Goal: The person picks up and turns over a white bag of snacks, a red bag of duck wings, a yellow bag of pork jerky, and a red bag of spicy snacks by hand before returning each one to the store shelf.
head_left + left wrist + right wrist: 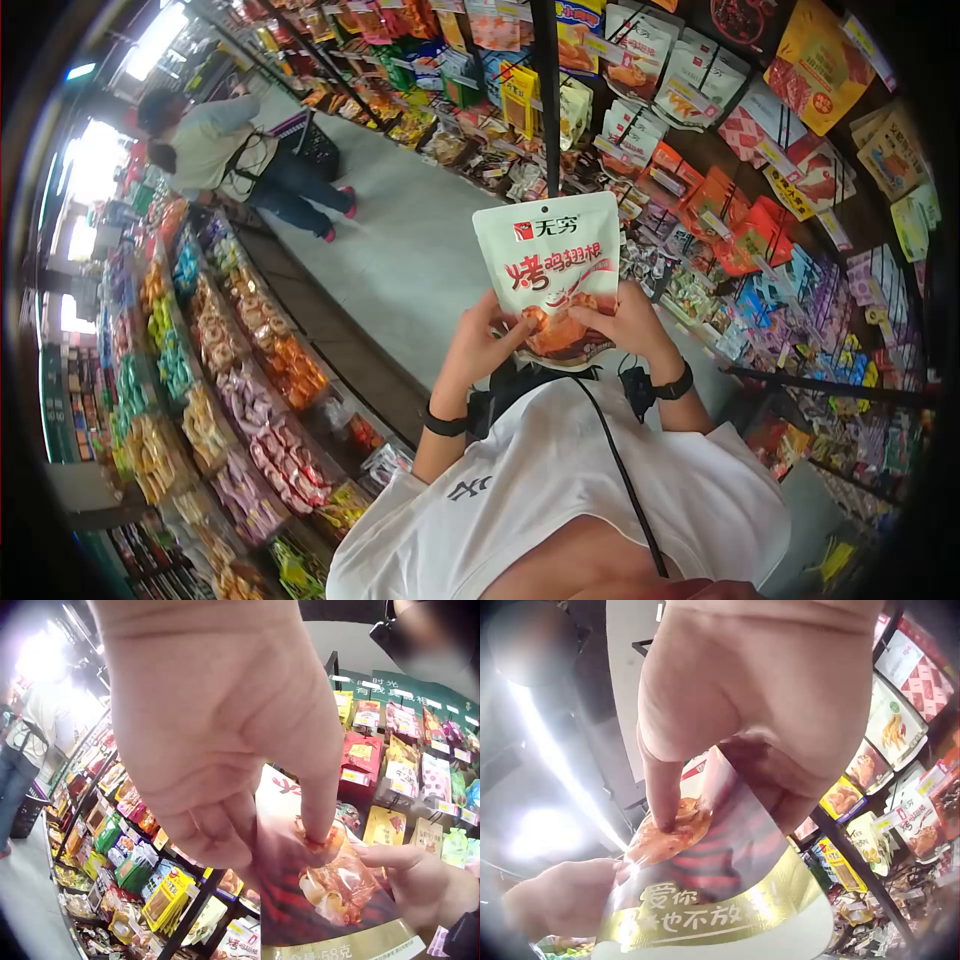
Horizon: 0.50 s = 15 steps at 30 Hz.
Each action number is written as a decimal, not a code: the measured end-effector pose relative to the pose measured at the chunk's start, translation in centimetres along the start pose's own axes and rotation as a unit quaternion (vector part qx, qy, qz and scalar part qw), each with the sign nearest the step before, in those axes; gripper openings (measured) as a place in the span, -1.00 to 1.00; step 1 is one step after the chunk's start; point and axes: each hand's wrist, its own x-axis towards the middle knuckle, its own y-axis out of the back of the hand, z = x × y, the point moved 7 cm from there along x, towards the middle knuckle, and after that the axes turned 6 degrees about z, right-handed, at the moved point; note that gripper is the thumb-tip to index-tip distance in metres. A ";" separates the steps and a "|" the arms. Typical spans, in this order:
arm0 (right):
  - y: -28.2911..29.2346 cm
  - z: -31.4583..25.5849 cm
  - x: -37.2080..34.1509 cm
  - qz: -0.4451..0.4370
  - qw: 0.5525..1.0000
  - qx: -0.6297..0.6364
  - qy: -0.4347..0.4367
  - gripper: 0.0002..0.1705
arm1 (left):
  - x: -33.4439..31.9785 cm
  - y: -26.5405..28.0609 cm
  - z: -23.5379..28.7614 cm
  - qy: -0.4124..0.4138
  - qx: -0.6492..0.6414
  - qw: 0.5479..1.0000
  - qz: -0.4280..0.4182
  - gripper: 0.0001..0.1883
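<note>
A pale snack pouch [545,262] with red lettering and a picture of cooked meat is held upright in front of the chest, between both hands. The left hand [482,338] grips its left edge, thumb across the front and fingers behind. On the right edge the right hand [640,325] does the same, its thumb on the meat picture. In the left wrist view the left hand [225,735] pinches the pouch [330,900], whose lower part shows. The right wrist view shows the right hand [757,712] on the pouch [727,862], with a gold band near the bottom edge.
Racks of hanging snack packets [700,80] line the right side, with a dark upright post [547,100] among them. Sloping bins of wrapped goods [285,370] run along the left. Down the grey aisle floor [400,210] stands a person [225,150] beside a dark basket [318,150].
</note>
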 end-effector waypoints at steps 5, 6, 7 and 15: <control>-2.7 -1.9 3.8 0.042 0.999 -0.011 0.010 -0.64 | 4.2 4.6 -0.6 -0.040 -0.018 0.998 -0.036 -0.52; -4.4 -3.3 3.9 0.041 0.999 0.009 0.016 -0.65 | 4.2 6.6 -0.6 -0.049 -0.011 0.998 -0.037 -0.52; -5.3 -3.9 4.5 0.049 0.999 0.005 0.016 -0.65 | 4.8 7.7 -0.8 -0.066 -0.014 0.997 -0.036 -0.52; -9.2 -7.1 7.5 0.150 0.983 -0.045 0.093 -0.69 | 8.3 14.7 -3.5 -0.106 -0.028 0.994 -0.017 -0.60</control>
